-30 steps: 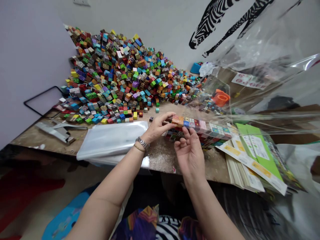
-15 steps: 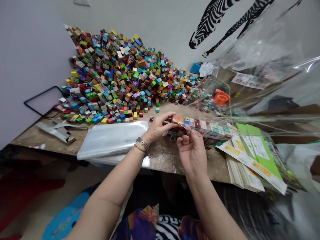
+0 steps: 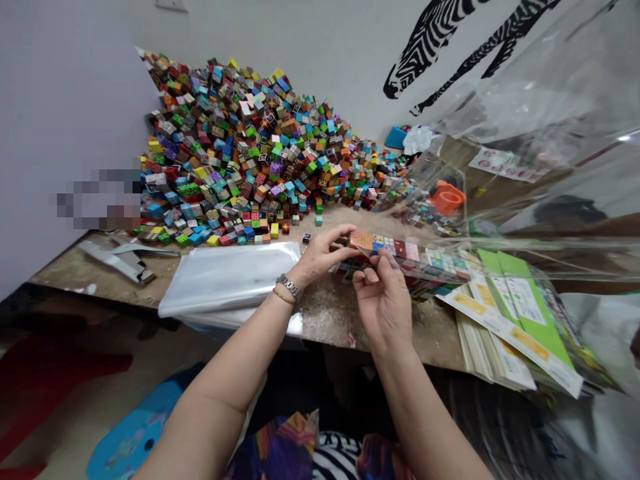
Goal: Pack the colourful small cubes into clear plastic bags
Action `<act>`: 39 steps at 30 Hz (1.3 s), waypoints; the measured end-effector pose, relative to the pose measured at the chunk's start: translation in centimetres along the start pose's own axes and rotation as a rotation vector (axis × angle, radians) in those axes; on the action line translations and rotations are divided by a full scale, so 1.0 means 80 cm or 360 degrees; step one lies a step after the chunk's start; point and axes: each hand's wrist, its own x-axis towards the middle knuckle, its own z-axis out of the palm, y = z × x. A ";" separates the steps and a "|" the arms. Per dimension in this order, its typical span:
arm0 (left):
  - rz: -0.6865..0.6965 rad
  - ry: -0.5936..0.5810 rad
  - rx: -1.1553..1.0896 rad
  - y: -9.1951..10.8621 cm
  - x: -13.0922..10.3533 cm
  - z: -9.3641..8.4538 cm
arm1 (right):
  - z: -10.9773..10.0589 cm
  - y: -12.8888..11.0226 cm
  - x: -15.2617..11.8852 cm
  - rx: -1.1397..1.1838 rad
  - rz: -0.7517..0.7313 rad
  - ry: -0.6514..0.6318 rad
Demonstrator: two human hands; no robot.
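Observation:
A long block of small printed cubes [image 3: 411,253] lies on the table, wrapped in clear film. My left hand [image 3: 323,255] grips its left end, thumb in front and fingers behind. With thumb and forefinger, my right hand [image 3: 384,293] pinches a thin, pointed flap of clear plastic film [image 3: 367,251] at the block's near left side; the other fingers are curled in. A stack of flat clear plastic bags [image 3: 230,277] lies to the left, partly under my left forearm.
A large heap of loose coloured cubes [image 3: 250,153] rises against the wall. Metal scissors-like tool [image 3: 120,259] lies at the left. Green and white printed cards [image 3: 515,320] are stacked at the right, near an orange tape ring [image 3: 447,198]. Transparent sheeting [image 3: 540,160] hangs across the right side.
The whole scene has shifted slightly to the right in view. Both hands keep nearly the same hold on the block and its film.

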 end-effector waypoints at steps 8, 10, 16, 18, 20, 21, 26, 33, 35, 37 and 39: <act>-0.0038 -0.0036 -0.0038 -0.002 -0.001 -0.001 | -0.001 0.002 -0.003 -0.0328 0.0100 -0.0215; -0.0026 -0.0017 -0.0014 -0.001 -0.002 -0.001 | -0.002 0.004 -0.002 -0.0389 0.0086 -0.0233; -0.0002 -0.0004 0.0014 -0.001 -0.003 0.000 | -0.005 0.005 0.002 -0.0527 0.0095 -0.0242; 0.0004 -0.0004 0.0013 -0.003 -0.003 0.000 | -0.003 0.004 0.002 -0.0520 0.0148 -0.0247; -0.0004 -0.0006 0.0015 -0.004 -0.003 -0.001 | -0.001 0.002 0.002 -0.0526 0.0182 -0.0248; -0.0011 -0.0007 0.0019 -0.005 -0.003 -0.001 | 0.000 0.002 0.002 -0.0543 0.0183 -0.0248; -0.0037 -0.0016 0.0012 -0.004 -0.003 -0.001 | 0.001 -0.004 0.008 -0.0655 0.0209 -0.0297; -0.0039 0.0012 -0.0010 -0.006 -0.002 -0.001 | -0.004 -0.012 0.013 -0.0816 0.0216 -0.0313; -0.0028 0.0025 0.0000 -0.006 -0.002 -0.001 | -0.004 -0.012 0.013 -0.0794 0.0260 -0.0307; -0.0022 0.0027 0.0008 -0.005 -0.001 -0.001 | -0.004 -0.011 0.013 -0.0789 0.0271 -0.0286; -0.0020 0.0022 0.0019 -0.003 -0.001 -0.001 | -0.002 -0.011 0.012 -0.0804 0.0234 -0.0254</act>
